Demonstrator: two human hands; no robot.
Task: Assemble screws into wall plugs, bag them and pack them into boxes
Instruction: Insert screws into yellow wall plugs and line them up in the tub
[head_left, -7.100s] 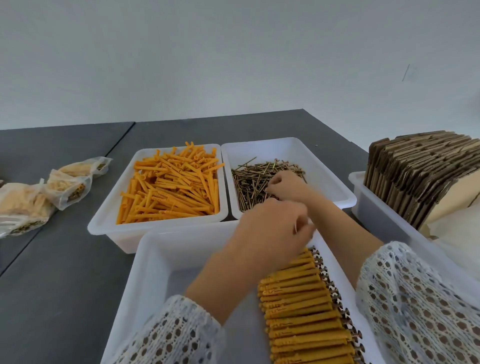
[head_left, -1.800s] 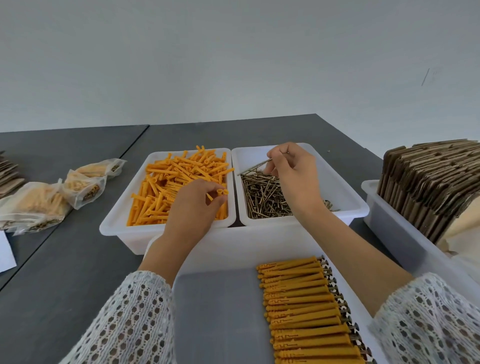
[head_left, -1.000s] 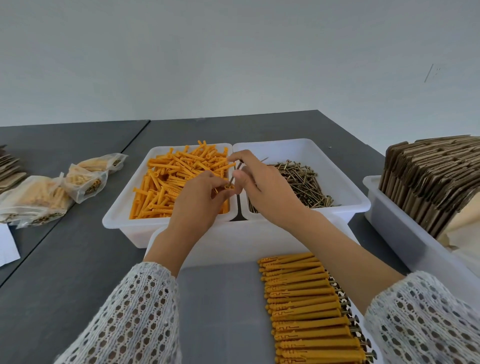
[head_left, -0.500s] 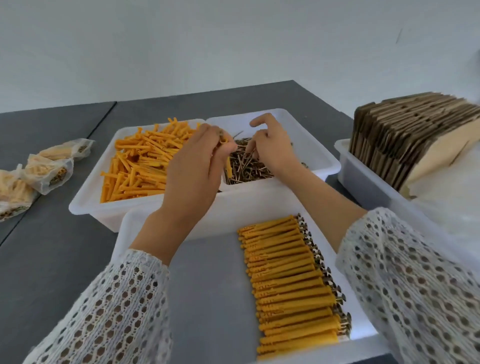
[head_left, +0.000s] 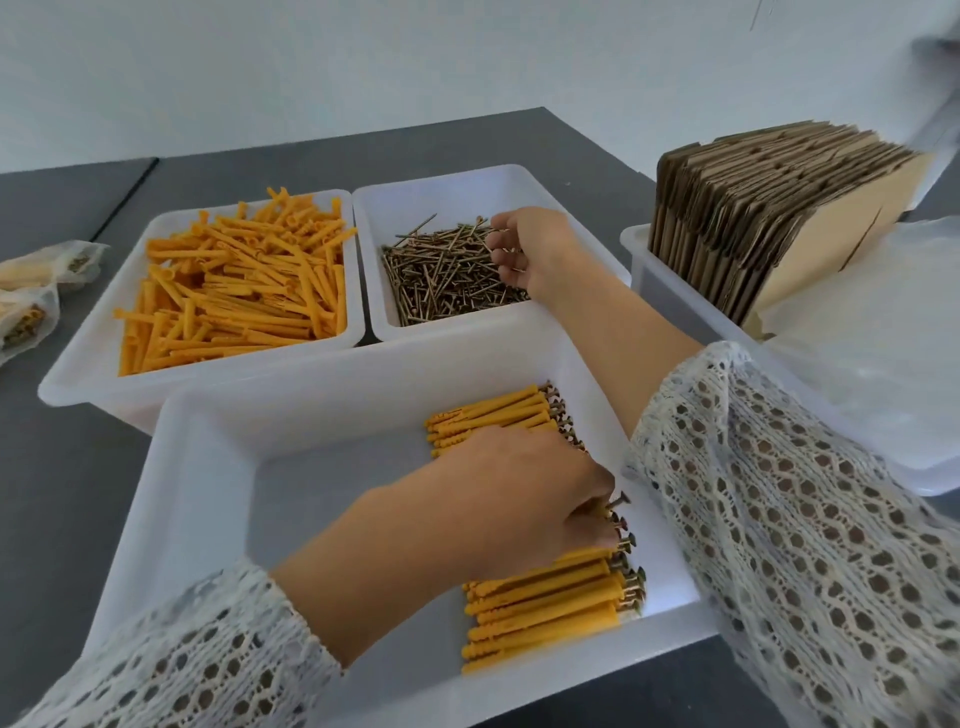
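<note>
While the left hand (head_left: 519, 499) pinches an orange plastic wall plug with screw (head_left: 605, 506), head pointing right, the right hand (head_left: 530, 249), fingers curled, touches loose brass screws (head_left: 441, 270).

Translucent plastic trays (head_left: 98, 374) on a matt grey table (head_left: 57, 493) hold orange plastic plugs (head_left: 234, 291) and metal screws (head_left: 447, 270).

A: How many white bins?
B: Four: one of loose orange wall plugs (head_left: 228, 291), one of screws (head_left: 447, 270), one of assembled plugs (head_left: 545, 608), one of flat cardboard boxes (head_left: 769, 208).
A: Filled bags (head_left: 31, 291)?
B: Two or three; the frame's left edge cuts them off.
A: Hands?
B: Two.
</note>
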